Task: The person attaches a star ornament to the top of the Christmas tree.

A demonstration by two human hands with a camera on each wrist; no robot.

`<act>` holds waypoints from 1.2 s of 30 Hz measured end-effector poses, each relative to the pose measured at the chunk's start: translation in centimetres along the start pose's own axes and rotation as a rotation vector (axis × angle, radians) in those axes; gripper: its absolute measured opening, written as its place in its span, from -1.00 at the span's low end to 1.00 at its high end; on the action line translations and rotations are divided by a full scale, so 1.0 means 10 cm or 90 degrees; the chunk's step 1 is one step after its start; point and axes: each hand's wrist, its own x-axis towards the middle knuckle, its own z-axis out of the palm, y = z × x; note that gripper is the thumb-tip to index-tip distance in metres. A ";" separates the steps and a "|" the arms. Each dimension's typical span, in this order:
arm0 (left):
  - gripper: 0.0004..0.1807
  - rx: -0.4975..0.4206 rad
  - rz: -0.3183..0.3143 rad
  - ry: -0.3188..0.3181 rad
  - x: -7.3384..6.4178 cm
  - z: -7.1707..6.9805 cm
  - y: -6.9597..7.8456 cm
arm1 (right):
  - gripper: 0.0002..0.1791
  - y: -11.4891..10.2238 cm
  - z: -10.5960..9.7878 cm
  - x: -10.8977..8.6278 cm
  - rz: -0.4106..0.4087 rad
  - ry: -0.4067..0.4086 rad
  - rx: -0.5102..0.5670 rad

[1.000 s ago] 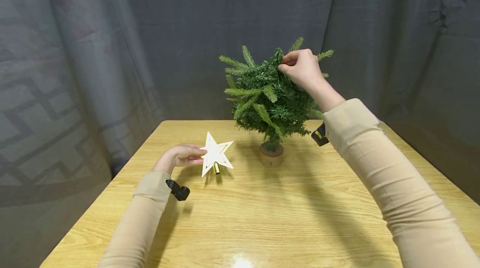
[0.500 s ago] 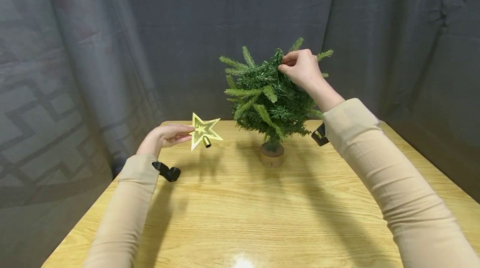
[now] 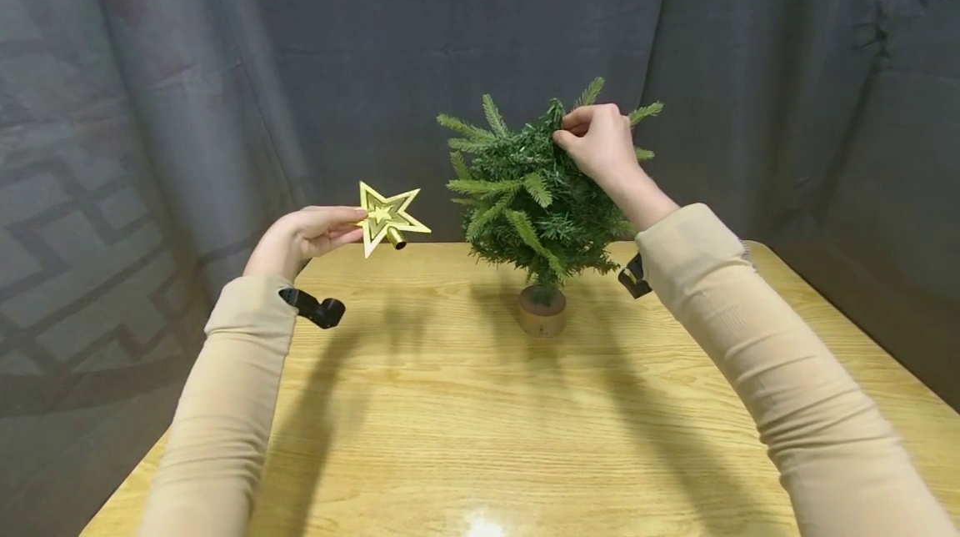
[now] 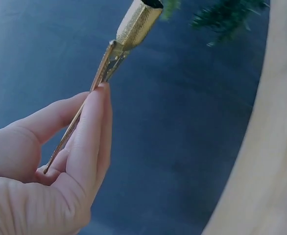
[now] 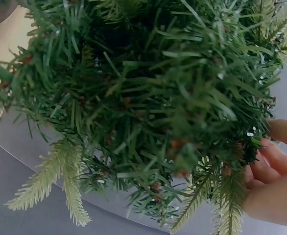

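Observation:
My left hand point(image 3: 311, 233) pinches a gold star tree topper point(image 3: 381, 213) by one side, thumb and fingers on its flat faces. The star is raised above the table's back left, its hollow gold socket point(image 4: 139, 23) pointing toward the tree in the left wrist view. A small artificial Christmas tree point(image 3: 536, 187) stands upright at the back, right of the star. At its top, my right hand point(image 3: 603, 141) pinches the tip of the tree. In the right wrist view that hand's fingers point(image 5: 273, 161) reach into the dark green needles, which hide part of the fingertips.
The tree's round wooden base point(image 3: 542, 316) rests on a light wood table point(image 3: 480, 412). Grey curtains point(image 3: 360, 37) hang behind the table and on both sides. The table's back edge runs behind the tree.
My left hand has lifted the star from low over the table, moving up and to the left. The right hand stays at the treetop, holding the same spot.

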 end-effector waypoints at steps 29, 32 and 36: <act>-0.81 -0.133 0.036 0.025 -0.26 0.46 1.03 | -0.72 0.05 0.05 0.02 -0.015 0.058 -0.005; -0.81 -0.140 0.036 0.036 -0.25 0.54 1.09 | -0.72 0.05 0.05 0.01 -0.014 0.057 -0.005; -0.80 -0.137 0.041 0.046 -0.22 0.65 1.17 | -0.72 0.05 0.06 0.00 -0.013 0.059 -0.004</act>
